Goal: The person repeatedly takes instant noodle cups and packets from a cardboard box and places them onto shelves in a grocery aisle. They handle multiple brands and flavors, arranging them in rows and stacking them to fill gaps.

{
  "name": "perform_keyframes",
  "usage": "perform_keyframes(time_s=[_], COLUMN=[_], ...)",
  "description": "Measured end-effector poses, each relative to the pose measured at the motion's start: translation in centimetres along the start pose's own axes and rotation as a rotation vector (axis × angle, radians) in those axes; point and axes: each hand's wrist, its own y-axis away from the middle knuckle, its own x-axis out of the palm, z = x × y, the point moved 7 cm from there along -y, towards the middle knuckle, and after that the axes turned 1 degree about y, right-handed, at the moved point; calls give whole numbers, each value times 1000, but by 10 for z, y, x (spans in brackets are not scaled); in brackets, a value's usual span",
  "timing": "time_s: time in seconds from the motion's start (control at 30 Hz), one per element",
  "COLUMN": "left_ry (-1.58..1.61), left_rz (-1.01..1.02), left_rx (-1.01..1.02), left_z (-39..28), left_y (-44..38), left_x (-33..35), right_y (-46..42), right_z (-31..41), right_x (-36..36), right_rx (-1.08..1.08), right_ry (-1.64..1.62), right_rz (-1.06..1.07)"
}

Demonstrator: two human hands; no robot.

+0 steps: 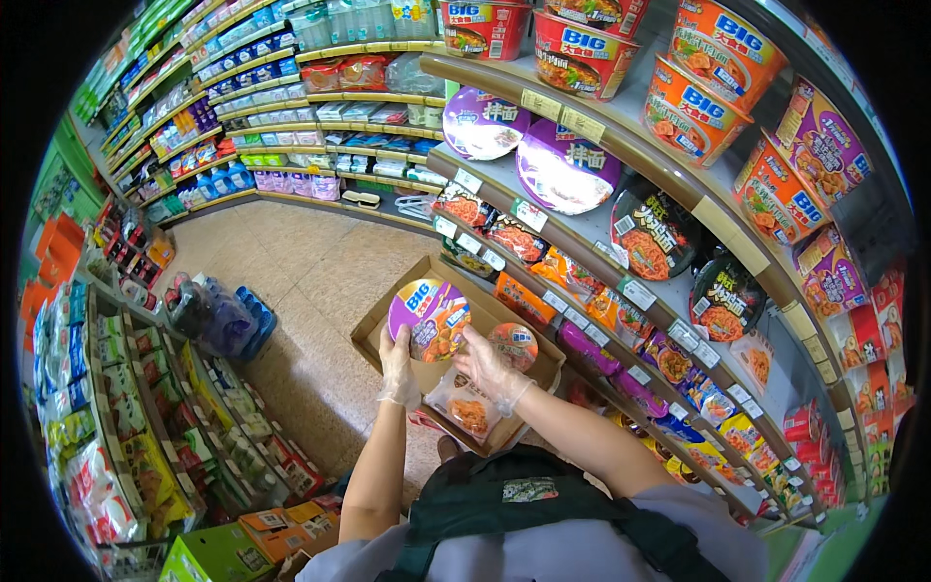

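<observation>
Both my hands wear thin clear gloves. Between them is a purple instant noodle tub (429,320), its printed lid facing up. My left hand (398,364) grips its left edge, and my right hand (491,367) holds its lower right edge. Below them stands an open cardboard box (371,329). Inside the box, an orange-red noodle tub (513,346) lies to the right of the held one, and a pale food packet with a noodle picture (465,407) lies nearest my body, partly behind my right wrist.
Shelves at the right hold orange noodle tubs (694,109), purple-lidded bowls (567,167), black bowls (654,229) and bagged noodles (520,298). Wrapped bottles (211,316) stand on the tiled floor (305,262). Packets fill a low rack (124,407) at the left, and a green carton (214,556) stands near me.
</observation>
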Motion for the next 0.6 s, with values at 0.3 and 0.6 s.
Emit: perform_keyframes(time_s=[0.3,0.6], left_ry=[-47,-516], left_rz=[67,44], left_rx=[-117,325], left_z=[31,-10], left_y=[-32,1], left_x=[-17,21], right_y=[-40,20], right_z=[-40,-1], right_x=[-10,-16], right_rx=[103,-326], right_ry=[-64,321], right_rz=[-99,-387])
